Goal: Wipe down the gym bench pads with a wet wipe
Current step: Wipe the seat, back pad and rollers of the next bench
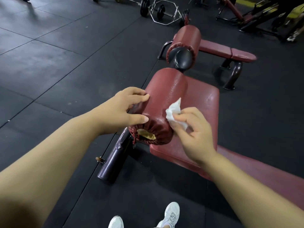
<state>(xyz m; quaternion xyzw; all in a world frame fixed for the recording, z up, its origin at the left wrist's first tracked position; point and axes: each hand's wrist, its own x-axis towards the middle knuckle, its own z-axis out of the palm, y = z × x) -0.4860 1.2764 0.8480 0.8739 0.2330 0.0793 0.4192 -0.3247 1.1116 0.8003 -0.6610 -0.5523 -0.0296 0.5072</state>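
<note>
A: Black floor [65,66] lay under the roller [164,99]. The left hand [125,109] gripped its left side; the right hand [195,134] pinched the wipe [174,112] against its right side.

B: Risk?

A: Probably the roller spinning under the wipe if that grip slackened, leaving patches unwiped.

B: Containers?

A: None, save the roller's cover [158,137], gathered open at its near end, foam [146,134] showing inside.

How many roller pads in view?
2. The near roller pad is gripped by the left hand, with the right hand holding the wet wipe against it; the far roller pad lies beyond. More may be hidden.
</note>
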